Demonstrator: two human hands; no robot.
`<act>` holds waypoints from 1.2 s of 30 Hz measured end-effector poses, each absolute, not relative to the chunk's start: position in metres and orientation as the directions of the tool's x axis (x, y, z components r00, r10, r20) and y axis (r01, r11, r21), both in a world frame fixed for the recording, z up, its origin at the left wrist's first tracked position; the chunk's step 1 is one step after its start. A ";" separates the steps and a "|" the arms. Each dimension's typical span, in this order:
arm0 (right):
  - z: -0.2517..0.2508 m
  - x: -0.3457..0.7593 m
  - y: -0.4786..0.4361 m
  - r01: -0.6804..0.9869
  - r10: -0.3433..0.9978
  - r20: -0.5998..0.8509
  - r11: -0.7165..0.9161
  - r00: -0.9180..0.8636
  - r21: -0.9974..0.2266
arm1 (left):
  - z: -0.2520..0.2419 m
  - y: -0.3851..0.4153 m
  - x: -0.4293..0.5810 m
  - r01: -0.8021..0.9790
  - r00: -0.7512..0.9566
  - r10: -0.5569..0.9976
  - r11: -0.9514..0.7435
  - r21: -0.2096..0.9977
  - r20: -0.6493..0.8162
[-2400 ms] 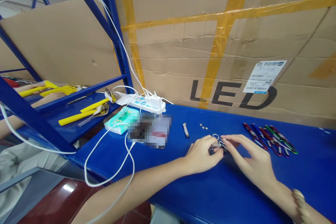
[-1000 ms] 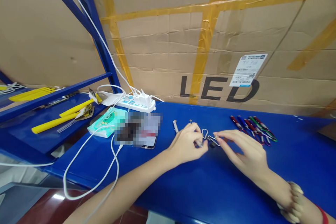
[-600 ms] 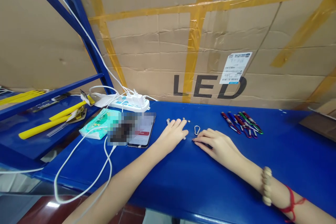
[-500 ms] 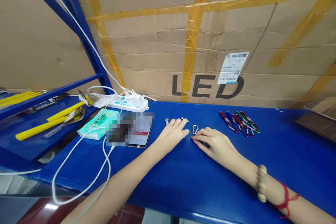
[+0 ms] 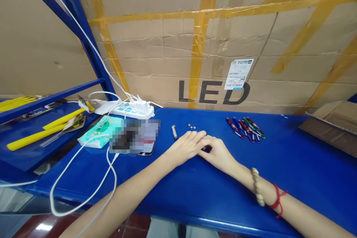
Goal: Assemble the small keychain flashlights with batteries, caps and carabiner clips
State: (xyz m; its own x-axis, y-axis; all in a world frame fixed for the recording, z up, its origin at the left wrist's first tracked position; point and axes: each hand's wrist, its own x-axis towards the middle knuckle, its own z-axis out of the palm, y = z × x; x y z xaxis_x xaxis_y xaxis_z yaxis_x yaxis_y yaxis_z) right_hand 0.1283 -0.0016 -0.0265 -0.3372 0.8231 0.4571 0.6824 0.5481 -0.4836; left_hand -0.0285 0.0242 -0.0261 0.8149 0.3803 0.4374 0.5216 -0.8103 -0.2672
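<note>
My left hand (image 5: 187,148) and my right hand (image 5: 220,154) meet over the middle of the blue table, fingertips touching. The right thumb and fingers are closed in a pinch, with a small dark piece (image 5: 206,149) partly showing in the gap beneath them. The left fingers lie close together and bend down against the right fingertips; whatever they grip is hidden. Just beyond the left hand are several small silver button cells (image 5: 192,126). A short silver cylinder (image 5: 174,132) lies left of them. The silver carabiner clip seen earlier is covered by the hands.
Several coloured pen-like torches with carabiner clips (image 5: 245,128) lie at the right. To the left are a phone (image 5: 149,148), a green tissue pack (image 5: 102,132), a white power strip (image 5: 132,109) and loose cables. A large cardboard box (image 5: 161,52) stands behind.
My hands have come together, the right moving left until its fingertips meet the left. The silver cylinder and button cells have come into fuller view. The camera has turned slightly right.
</note>
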 end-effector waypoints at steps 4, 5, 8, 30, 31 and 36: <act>-0.022 0.134 -0.002 0.699 0.808 0.506 0.548 -0.302 -0.459 | -0.017 0.024 -0.031 0.642 0.692 0.545 -0.765 -0.057 0.474; -0.020 0.136 -0.003 0.707 0.800 0.512 0.556 -0.312 -0.438 | -0.014 0.025 -0.032 0.678 0.634 0.601 -0.735 0.023 0.487; -0.017 0.139 -0.005 0.727 0.785 0.494 0.579 -0.375 -0.368 | -0.009 0.026 -0.035 0.730 0.427 0.737 -0.623 0.282 0.524; -0.010 0.146 -0.016 0.599 0.407 0.846 0.789 -0.343 -0.137 | -0.009 0.017 -0.033 0.681 0.650 0.685 -0.717 0.148 0.328; -0.010 0.144 -0.017 0.587 0.388 0.846 0.802 -0.367 -0.113 | -0.008 0.016 -0.032 0.675 0.667 0.676 -0.726 0.130 0.313; -0.013 0.143 -0.017 0.558 0.382 0.822 0.824 -0.421 -0.097 | -0.008 0.012 -0.029 0.695 0.671 0.689 -0.713 0.090 0.275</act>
